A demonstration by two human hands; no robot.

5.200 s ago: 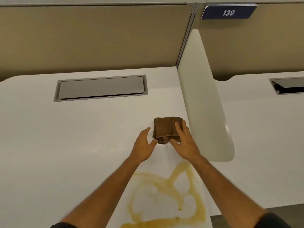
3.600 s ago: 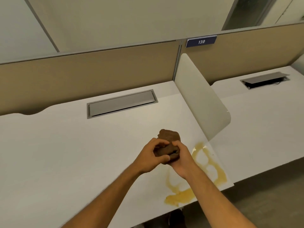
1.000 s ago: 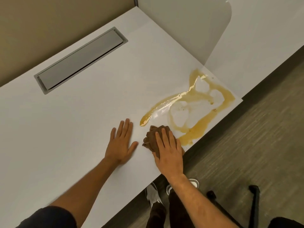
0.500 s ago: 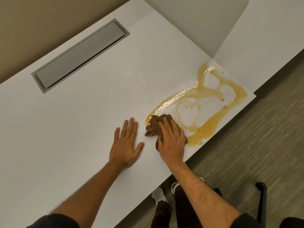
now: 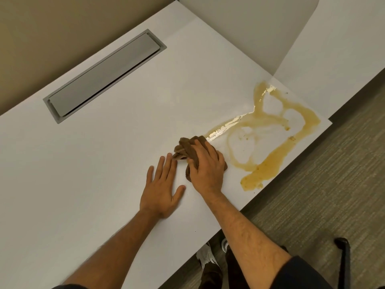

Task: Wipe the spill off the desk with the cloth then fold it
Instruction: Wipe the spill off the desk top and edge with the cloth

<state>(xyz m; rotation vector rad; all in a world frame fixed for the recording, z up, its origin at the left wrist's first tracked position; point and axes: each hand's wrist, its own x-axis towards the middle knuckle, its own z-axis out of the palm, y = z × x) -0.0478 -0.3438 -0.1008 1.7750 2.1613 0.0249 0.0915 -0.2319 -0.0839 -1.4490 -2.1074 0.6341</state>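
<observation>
A bunched brown cloth (image 5: 186, 148) lies on the white desk (image 5: 100, 159), pressed down under my right hand (image 5: 207, 166), whose fingers curl over it. The cloth touches the left tip of a yellow-brown spill (image 5: 268, 163) that loops across the desk's right front corner. My left hand (image 5: 161, 189) rests flat on the desk just left of the cloth, fingers spread, its fingertips almost touching the cloth's edge.
A grey cable hatch (image 5: 104, 75) is set into the desk at the back left. A white divider panel (image 5: 250, 28) stands at the back right, with a beige partition wall behind. The desk's front edge runs beside the spill; carpet and a black chair leg (image 5: 343, 265) lie below.
My right hand has pushed the cloth a little up and away from the front edge, to the spill's left tip. The left hand stays flat on the desk.
</observation>
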